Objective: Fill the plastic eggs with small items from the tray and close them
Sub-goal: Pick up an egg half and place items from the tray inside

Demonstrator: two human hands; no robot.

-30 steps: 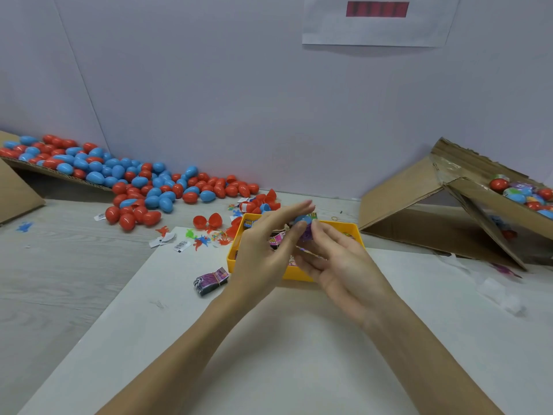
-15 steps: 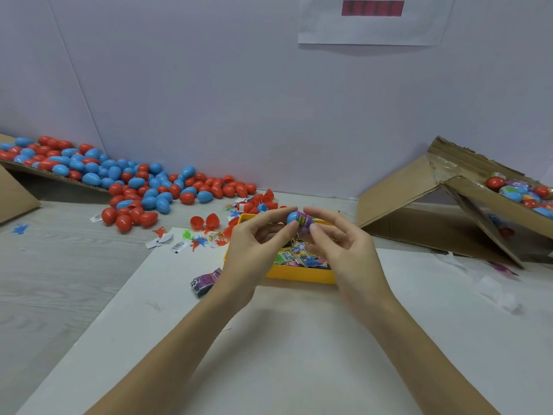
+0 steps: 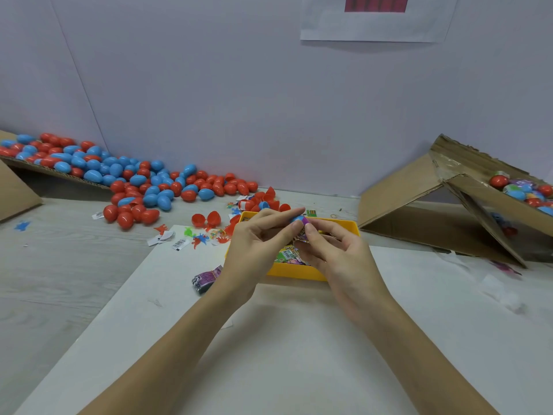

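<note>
Above the yellow tray (image 3: 350, 226), my left hand (image 3: 257, 247) pinches a blue plastic egg (image 3: 296, 218) between thumb and fingers. My right hand (image 3: 335, 250) pinches a small purple item (image 3: 305, 220) pressed against the egg's right end. The tray holds several colourful wrapped items (image 3: 288, 254), partly hidden by both hands. An open red egg (image 3: 206, 219) lies left of the tray.
A heap of red and blue eggs (image 3: 143, 184) spills off a cardboard ramp at the back left. A cardboard box (image 3: 466, 205) with filled eggs stands at the right. A purple packet (image 3: 206, 278) lies near my left wrist; small toys and paper scraps (image 3: 191, 238) lie left of the tray.
Both hands rose slightly from over the tray, bringing the blue egg up. The purple item has gone deeper against the egg and the fingers have closed tighter on it.
</note>
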